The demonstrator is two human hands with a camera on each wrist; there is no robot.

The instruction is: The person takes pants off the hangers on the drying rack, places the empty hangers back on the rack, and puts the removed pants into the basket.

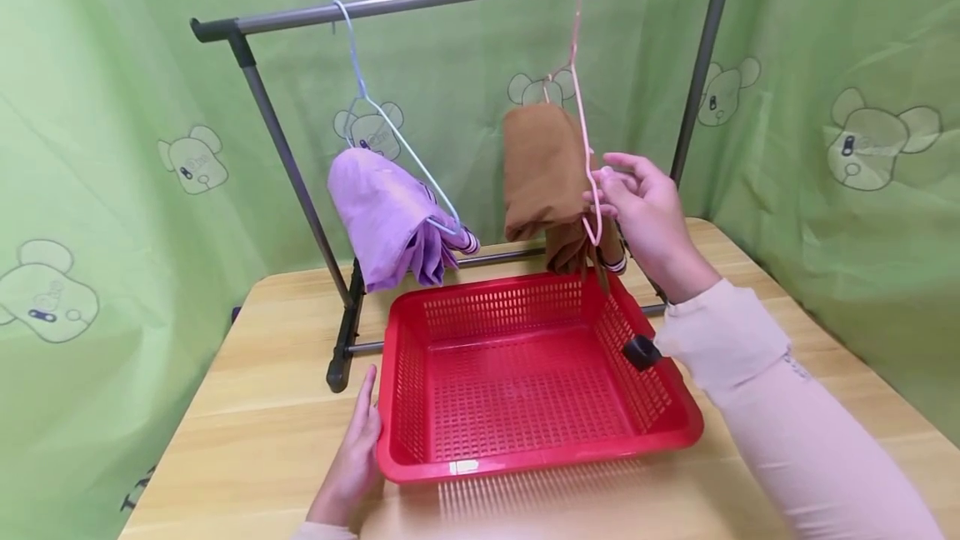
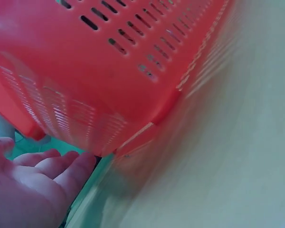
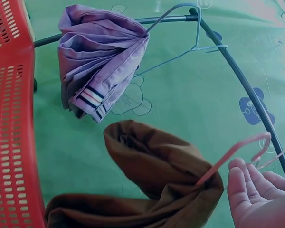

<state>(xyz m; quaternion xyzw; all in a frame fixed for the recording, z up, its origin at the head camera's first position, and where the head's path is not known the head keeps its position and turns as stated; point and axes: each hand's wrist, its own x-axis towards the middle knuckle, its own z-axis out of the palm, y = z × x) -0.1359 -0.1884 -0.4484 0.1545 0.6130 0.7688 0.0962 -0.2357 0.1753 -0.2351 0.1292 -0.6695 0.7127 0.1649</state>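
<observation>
"Right sleeve (image 1: 780, 407) nearest. That hand?"
"The right hand (image 1: 651, 211): fingers loosely bent, thumb apart, beside the pink hanger (image 1: 582, 123), brown garment (image 1: 543, 165) at their ten o'clock."
"And the left hand (image 1: 356, 450)?"
"Straight fingers against the red basket (image 1: 540, 462), at its eight o'clock."

Green curtains (image 1: 465, 90) with cartoon animal heads (image 1: 883, 140) hung behind and beside a pale wooden bench (image 1: 270, 373).
</observation>
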